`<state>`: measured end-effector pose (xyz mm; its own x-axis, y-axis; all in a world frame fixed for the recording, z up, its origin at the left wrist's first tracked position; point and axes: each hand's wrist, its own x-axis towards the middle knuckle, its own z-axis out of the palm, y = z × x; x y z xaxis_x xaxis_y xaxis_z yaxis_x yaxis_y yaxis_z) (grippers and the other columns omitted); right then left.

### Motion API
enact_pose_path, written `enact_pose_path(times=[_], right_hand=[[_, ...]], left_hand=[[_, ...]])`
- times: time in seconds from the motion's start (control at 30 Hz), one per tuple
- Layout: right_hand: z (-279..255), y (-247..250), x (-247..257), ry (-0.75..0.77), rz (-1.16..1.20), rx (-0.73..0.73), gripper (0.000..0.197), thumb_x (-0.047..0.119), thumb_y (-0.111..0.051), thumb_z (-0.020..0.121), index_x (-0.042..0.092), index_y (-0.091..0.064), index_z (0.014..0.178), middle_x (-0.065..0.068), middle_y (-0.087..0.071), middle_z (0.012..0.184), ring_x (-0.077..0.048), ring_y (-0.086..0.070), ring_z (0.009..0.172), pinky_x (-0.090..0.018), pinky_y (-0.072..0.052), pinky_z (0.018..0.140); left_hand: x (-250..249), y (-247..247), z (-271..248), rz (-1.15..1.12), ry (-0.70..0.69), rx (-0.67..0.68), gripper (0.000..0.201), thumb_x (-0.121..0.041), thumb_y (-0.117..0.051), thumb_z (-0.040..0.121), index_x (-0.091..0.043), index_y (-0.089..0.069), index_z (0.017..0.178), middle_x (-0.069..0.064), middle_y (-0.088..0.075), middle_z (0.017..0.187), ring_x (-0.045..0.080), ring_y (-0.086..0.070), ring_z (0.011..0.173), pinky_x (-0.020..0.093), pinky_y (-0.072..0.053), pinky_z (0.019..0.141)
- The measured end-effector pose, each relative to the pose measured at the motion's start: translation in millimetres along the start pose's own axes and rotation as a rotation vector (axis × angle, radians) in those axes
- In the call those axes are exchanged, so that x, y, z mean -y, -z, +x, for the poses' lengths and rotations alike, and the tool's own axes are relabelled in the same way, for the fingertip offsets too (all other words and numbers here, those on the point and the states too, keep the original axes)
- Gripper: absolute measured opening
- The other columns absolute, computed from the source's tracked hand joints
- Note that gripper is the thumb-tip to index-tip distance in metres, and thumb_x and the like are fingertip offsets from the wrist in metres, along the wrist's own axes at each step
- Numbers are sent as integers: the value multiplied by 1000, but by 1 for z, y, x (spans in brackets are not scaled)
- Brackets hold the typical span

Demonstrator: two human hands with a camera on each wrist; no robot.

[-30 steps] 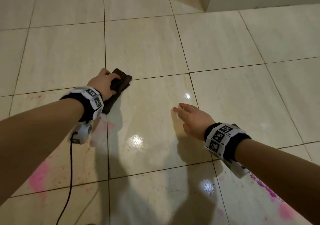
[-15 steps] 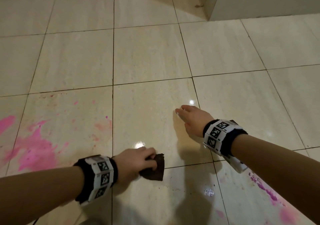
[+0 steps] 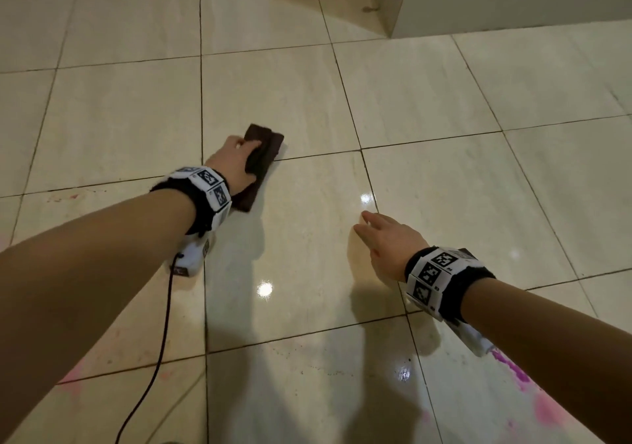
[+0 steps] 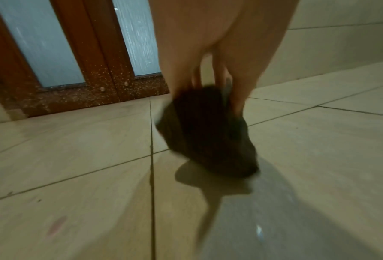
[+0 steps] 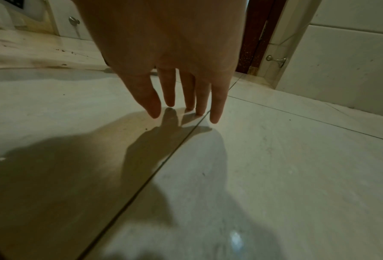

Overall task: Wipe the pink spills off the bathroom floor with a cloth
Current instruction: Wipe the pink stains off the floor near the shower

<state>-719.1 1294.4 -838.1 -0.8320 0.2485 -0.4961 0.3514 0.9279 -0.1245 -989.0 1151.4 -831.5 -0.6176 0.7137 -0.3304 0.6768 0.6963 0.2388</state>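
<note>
On a glossy cream tiled bathroom floor [image 3: 427, 108], seen from above, a person leans forward on both arms. The left hand [image 3: 236, 163] reaches far ahead with its grip curled around a dark brown folded cloth [image 3: 265, 156], pressing it down where two grout lines meet; the left wrist view shows the fingers [image 4: 237, 98] wrapped over the bunched cloth. The right hand [image 3: 390, 242] holds nothing, its grip spread, fingertips [image 5: 214, 119] touching or just above the floor as a brace. The tile under the cloth looks clean. Pink spills remain near the bottom of the view: a bright streak [image 3: 513, 368] beside the right forearm and a faint smear [image 3: 73, 378] under the left arm. Likely risks: the bracing hand could slip on the shiny, wet-looking tile, a forearm or the dangling black cable [image 3: 160, 351] could drag through the pink and spread it, and these near patches may be missed.
</note>
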Motion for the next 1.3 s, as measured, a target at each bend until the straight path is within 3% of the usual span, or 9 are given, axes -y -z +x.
enact_pose_path(times=[0.07,0.27,0.53,0.63,0.7,0.83,1.0,1.17,1.3], right_hand=[[-5,-3,-2,-1,6,14,55,7,-40,91,18,-28,144,-2,-9,157,-19,-15,143,-35,-40,103],[-7,-4,-7,4,17,35,57,7,-39,92,20,-26,146,0,-6,158,-17,-11,144,-35,-37,104],[-7,3,-9,17,-41,27,50,9,-40,94,15,-34,143,0,-13,157,-18,-19,142,-32,-35,103],[-6,7,-8,13,-60,36,47,8,-39,94,15,-37,140,2,-15,156,-17,-21,141,-32,-37,101],[-8,8,-8,5,-57,41,48,7,-40,93,15,-37,140,2,-15,156,-17,-20,142,-32,-37,102],[-15,6,-9,-6,-68,52,48,9,-43,92,14,-38,139,-2,-18,156,-19,-24,140,-33,-38,101],[-16,10,-5,-24,18,-6,57,7,-41,94,20,-25,147,-1,-10,158,-20,-24,141,-33,-38,102],[-2,23,28,189,-16,-189,73,10,-53,91,29,-14,150,-4,-3,158,-24,-19,142,-37,-32,110],[22,26,62,339,-226,-75,78,23,-52,94,38,1,148,-4,12,157,-25,5,145,-46,-7,117]], left_hand=[[1,-10,8,125,9,126,71,-14,-59,89,-22,-23,150,14,-15,154,39,-36,130,39,-35,107],[-20,-9,-7,231,-131,142,67,-5,-64,81,-20,-37,141,10,-24,147,33,-42,119,39,-42,98],[-87,-70,-142,295,-779,381,56,-3,-53,83,-28,-41,133,-1,-20,149,27,-34,122,39,-50,81],[-93,-83,-160,332,-892,510,52,-1,-53,83,-27,-44,128,-3,-24,143,25,-33,117,41,-50,76],[-95,-74,-154,260,-875,478,43,-7,-57,85,-25,-52,123,-1,-35,136,24,-40,113,37,-48,77],[-84,-42,-107,68,-639,145,46,-16,-62,84,-28,-52,128,-1,-40,136,21,-45,114,31,-42,93],[-52,-39,-63,322,-496,353,81,-14,-59,89,-32,-10,151,-3,5,159,22,-24,138,31,-28,111],[-24,-22,-71,352,-470,260,91,-53,-57,86,-28,2,151,-3,9,159,14,-4,145,31,-6,116],[21,-5,-77,488,-251,358,123,-59,-71,70,-24,16,149,-2,22,156,15,13,145,38,1,117]])
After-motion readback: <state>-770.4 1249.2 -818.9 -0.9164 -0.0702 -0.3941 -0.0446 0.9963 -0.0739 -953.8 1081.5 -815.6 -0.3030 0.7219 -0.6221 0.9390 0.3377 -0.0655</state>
